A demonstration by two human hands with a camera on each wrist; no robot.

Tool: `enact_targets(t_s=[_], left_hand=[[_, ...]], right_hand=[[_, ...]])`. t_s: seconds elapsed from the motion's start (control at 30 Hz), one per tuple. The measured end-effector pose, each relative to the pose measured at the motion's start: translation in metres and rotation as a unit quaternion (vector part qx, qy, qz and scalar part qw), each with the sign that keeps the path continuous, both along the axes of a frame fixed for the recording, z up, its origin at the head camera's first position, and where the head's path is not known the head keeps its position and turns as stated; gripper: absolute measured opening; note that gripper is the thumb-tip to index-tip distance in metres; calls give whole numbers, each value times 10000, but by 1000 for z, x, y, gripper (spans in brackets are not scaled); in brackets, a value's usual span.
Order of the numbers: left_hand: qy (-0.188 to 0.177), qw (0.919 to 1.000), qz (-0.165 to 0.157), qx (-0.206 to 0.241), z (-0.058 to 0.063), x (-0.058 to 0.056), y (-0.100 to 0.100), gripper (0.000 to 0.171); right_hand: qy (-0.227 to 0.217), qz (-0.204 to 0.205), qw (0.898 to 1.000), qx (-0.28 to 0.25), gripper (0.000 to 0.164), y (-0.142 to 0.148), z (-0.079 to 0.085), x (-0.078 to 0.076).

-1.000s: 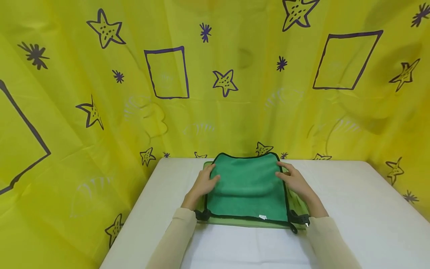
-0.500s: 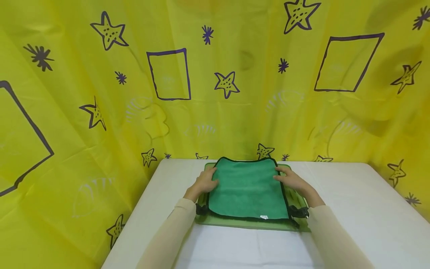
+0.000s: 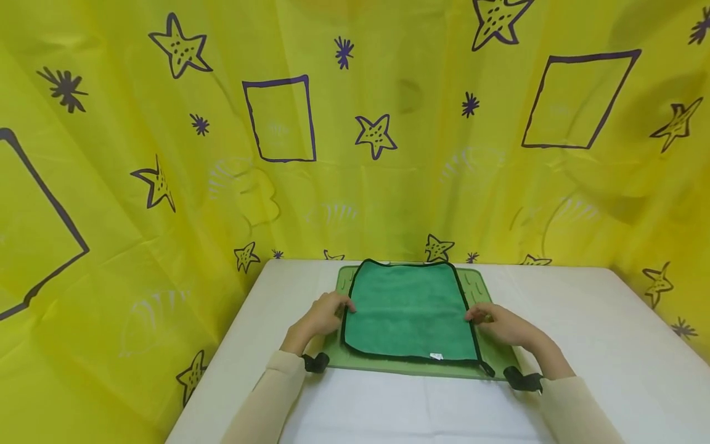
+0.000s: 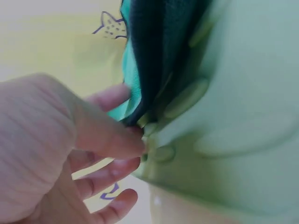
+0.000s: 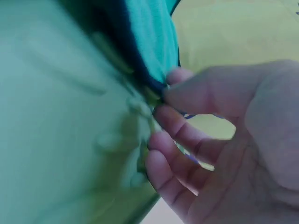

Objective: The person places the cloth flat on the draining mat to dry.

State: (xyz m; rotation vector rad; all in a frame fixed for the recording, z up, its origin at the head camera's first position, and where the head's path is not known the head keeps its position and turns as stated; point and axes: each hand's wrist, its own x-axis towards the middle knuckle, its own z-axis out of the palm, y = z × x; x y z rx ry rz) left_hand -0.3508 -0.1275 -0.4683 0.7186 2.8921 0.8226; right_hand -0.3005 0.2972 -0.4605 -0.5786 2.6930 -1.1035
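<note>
A green cloth (image 3: 410,314) with black edging and a small white tag lies spread over a light green plastic board (image 3: 499,357) with raised oval bumps. My left hand (image 3: 323,313) pinches the cloth's left edge; in the left wrist view its index finger rests on the green side and the thumb (image 4: 126,140) is at the dark border. On the opposite side, my right hand (image 3: 503,325) pinches the right edge with thumb (image 5: 196,93) and fingers, the others curled beside the board's bumps. A short black loop (image 3: 487,369) sticks out at the near right corner.
The board sits on a white-covered table (image 3: 566,308) close to its far edge. Behind and to the left hangs a yellow curtain (image 3: 333,203) printed with stars and squares. Black straps (image 3: 522,379) circle both wrists.
Both hands have come down the cloth's side edges toward me and spread apart slightly. The cloth, raised at its far end earlier, now lies flatter on the board, showing more of the board's sides.
</note>
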Motion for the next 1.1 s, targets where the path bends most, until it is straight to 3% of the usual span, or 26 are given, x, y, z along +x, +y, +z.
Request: enact_targets(t_s=[0.1,0.3,0.43,0.5,0.7,0.9,1.1], left_hand=[[-202,9997,-120,-72,2,6,-3,51],[-592,9957,-711,35,9,11,-7,30],[-1040,9897,-942,270,14,14,-10,21],[-1070,9883,-1019,371,16,14,-11,19],[-1043,9879,-988,579,21,13,-16,7],[-1130,9889,-756,593,23,14,-20,12],[-1347,9851,-924,533,24,16,-18,7]], right_hand=[[-106,297,9995,24,27,3,-2,11],[-603,483,9970,39,36,0,0,22],[-545,797,9952,-138,28,1,-3,18],[-498,904,9942,-297,20,3,-2,16],[-317,1155,9909,-606,8,11,2,12],[-525,1354,9853,-897,6,21,7,12],[-726,1410,9828,-941,6,24,5,12]])
